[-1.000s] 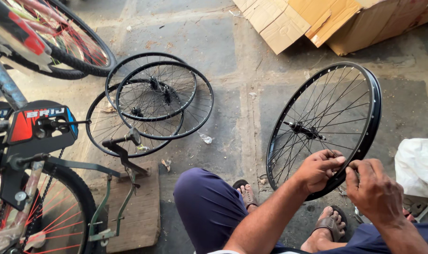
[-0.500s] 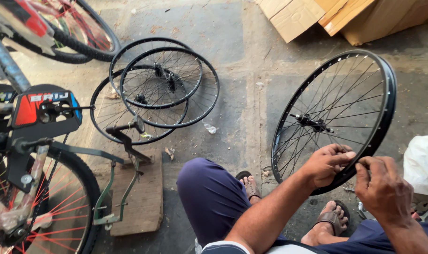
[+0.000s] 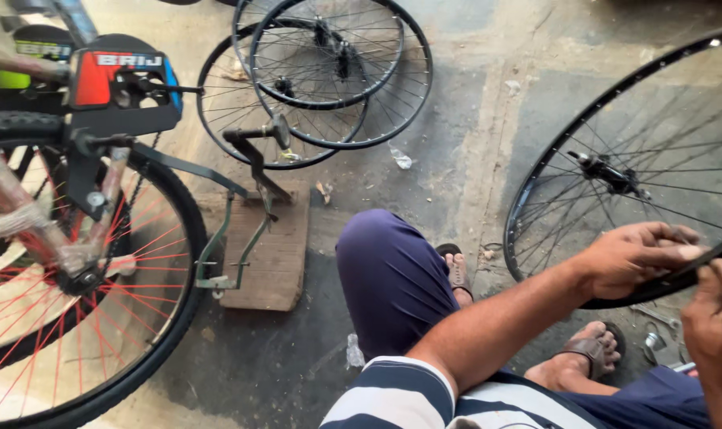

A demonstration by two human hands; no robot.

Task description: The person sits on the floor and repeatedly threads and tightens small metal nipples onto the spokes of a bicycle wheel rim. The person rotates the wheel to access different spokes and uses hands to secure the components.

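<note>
Black rim metal sits under the fingers of the left hand point(image 3: 635, 258), which curl over the lower edge of the spoked wheel point(image 3: 615, 171) and grasp it, the thumb lying along the rim's outer side. The right hand point(image 3: 714, 326) is just beside it at the frame's right edge, its fingers bent toward the same stretch of rim; whether they actually clench it cannot be told, since the hand is partly cut off.

That wheel stands upright on the concrete floor point(image 3: 472, 119) in front of the seated person, its hub point(image 3: 607, 171) well above the hands and thin spokes fanning out to the rim. Below the hands, two sandalled feet point(image 3: 583, 357) rest on the floor, with a few small metal parts point(image 3: 655, 342) lying just beside the nearer foot. A knee in dark blue trousers point(image 3: 389, 270) rises between the wheel and a wooden board point(image 3: 274, 254).

On that board rests the green kickstand point(image 3: 226, 246) of a bicycle, whose rear wheel with red spokes point(image 3: 83, 302) fills the left side. Further back, three bare black wheels point(image 3: 321, 79) lie flat and overlapping on the floor, well apart from the hands.
</note>
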